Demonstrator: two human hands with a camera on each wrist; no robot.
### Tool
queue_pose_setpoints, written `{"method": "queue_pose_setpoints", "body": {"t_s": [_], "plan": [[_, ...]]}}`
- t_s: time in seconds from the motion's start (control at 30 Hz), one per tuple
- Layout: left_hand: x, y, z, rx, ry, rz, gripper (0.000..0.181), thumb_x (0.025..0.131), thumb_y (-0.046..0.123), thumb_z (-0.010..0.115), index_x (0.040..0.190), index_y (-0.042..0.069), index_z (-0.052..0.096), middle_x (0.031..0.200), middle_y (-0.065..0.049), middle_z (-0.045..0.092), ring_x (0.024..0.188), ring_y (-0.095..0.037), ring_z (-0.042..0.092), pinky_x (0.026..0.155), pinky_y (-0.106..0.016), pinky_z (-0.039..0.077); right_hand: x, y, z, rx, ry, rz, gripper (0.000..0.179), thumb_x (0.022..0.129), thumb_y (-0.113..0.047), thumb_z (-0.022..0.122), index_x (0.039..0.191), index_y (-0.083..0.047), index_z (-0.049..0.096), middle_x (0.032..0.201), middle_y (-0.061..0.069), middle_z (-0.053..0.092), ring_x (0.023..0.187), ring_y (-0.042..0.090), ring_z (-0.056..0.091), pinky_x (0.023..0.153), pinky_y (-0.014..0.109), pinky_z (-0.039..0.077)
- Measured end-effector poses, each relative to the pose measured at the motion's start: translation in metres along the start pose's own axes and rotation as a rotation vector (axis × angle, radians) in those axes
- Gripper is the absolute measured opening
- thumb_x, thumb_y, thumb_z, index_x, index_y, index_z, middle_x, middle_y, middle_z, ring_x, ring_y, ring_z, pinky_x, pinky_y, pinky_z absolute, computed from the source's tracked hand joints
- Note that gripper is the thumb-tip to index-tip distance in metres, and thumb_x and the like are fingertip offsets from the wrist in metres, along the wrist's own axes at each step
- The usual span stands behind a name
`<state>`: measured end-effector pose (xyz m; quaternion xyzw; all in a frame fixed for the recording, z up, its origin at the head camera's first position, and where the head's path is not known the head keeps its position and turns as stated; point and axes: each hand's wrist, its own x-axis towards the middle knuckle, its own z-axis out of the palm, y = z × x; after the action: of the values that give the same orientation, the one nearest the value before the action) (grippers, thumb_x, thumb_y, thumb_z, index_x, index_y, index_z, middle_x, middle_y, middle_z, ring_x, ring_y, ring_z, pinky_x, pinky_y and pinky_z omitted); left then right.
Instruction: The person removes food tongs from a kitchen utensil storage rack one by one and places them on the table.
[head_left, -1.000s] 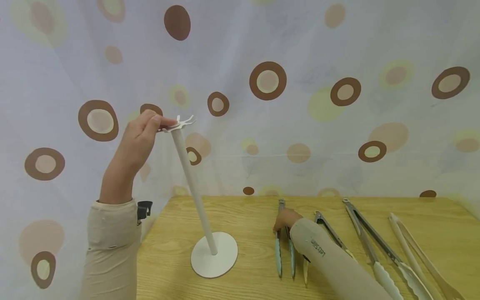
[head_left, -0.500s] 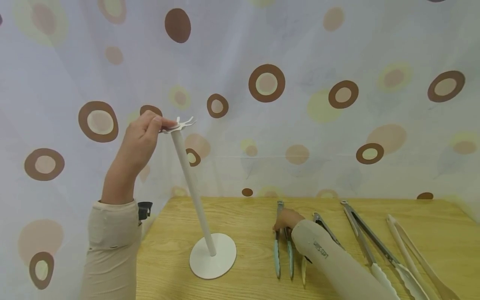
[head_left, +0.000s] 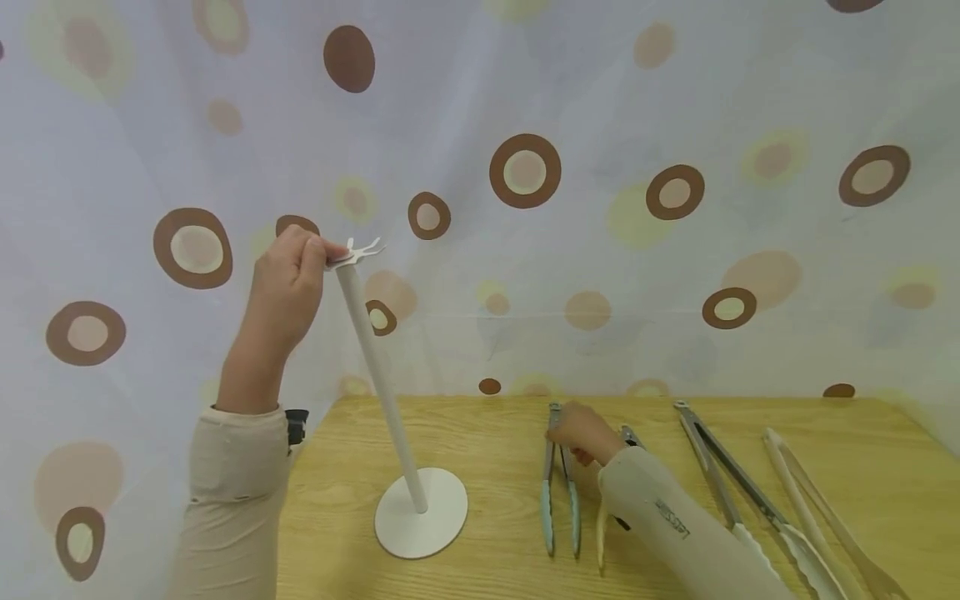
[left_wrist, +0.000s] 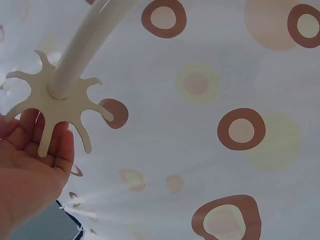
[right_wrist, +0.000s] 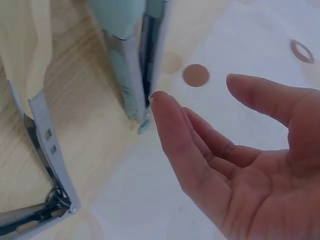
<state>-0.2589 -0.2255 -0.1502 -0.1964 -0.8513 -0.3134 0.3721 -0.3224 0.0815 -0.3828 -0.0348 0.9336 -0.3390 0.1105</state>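
On the left, my left hand (head_left: 288,275) pinches the hooked top of a white utensil stand (head_left: 382,387). In the left wrist view its fingers curl behind the star-shaped hook plate (left_wrist: 60,107). The stand leans, its round base (head_left: 442,521) at the table. My right hand (head_left: 587,432) is beside the hinge end of teal-tipped tongs (head_left: 547,500). The right wrist view shows the thumb apart from half-bent fingers, with nothing between them; the teal tongs (right_wrist: 130,75) lie just past the fingertips. Cream-tipped tongs (right_wrist: 40,110) are partly hidden under the right arm in the head view.
To the right lie large white-tipped metal tongs (head_left: 708,458) and pale wooden-looking tongs (head_left: 810,492). All rest on a wood-grain table (head_left: 495,467). Behind it hangs a spotted curtain (head_left: 465,100).
My right hand has shifted up off the middle of the teal-tipped tongs toward their hinge end, baring more of their arms. My left hand keeps its pinch on the stand. The head view has shifted slightly.
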Motion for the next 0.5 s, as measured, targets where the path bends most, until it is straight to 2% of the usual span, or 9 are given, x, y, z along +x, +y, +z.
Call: {"method": "queue_pose_setpoints", "body": {"t_s": [0.1, 0.23, 0.37, 0.5], "plan": [[0.000, -0.004, 0.005, 0.039, 0.070, 0.063, 0.040, 0.098, 0.010, 0.032, 0.090, -0.008, 0.067, 0.084, -0.018, 0.051, 0.080, -0.034, 0.045, 0.075, -0.040, 0.034, -0.008, -0.005, -0.007, 0.028, 0.028, -0.026, 0.050, 0.094, -0.017, 0.059, 0.052, -0.016, 0.033, 0.046, -0.003, 0.030, 0.041, 0.011, 0.038, 0.046, 0.027, 0.048], [-0.002, -0.009, 0.009, 0.074, 0.160, 0.130, 0.037, 0.095, 0.007, 0.034, 0.084, -0.011, 0.065, 0.079, -0.022, 0.051, 0.079, -0.040, 0.044, 0.076, -0.047, 0.033, -0.020, -0.009, -0.017, 0.062, 0.051, -0.076, 0.042, 0.095, -0.020, 0.060, 0.056, -0.008, 0.046, 0.048, -0.002, 0.036, 0.043, 0.012, 0.043, 0.049, 0.029, 0.050], [-0.005, -0.012, 0.011, 0.117, 0.201, 0.134, 0.037, 0.096, 0.010, 0.035, 0.085, -0.010, 0.064, 0.082, -0.024, 0.052, 0.082, -0.042, 0.046, 0.078, -0.053, 0.034, -0.034, -0.010, -0.025, 0.094, 0.092, -0.135, 0.027, 0.095, -0.020, 0.060, 0.082, 0.004, 0.061, 0.063, 0.008, 0.055, 0.053, 0.017, 0.055, 0.054, 0.033, 0.053], [-0.006, -0.012, 0.014, 0.166, 0.223, 0.124, 0.037, 0.097, 0.012, 0.035, 0.087, -0.008, 0.064, 0.085, -0.023, 0.052, 0.083, -0.041, 0.047, 0.076, -0.054, 0.034, -0.046, -0.009, -0.031, 0.104, 0.122, -0.171, 0.029, 0.095, -0.019, 0.060, 0.099, 0.009, 0.061, 0.074, 0.013, 0.060, 0.059, 0.021, 0.059, 0.056, 0.035, 0.053]]}}
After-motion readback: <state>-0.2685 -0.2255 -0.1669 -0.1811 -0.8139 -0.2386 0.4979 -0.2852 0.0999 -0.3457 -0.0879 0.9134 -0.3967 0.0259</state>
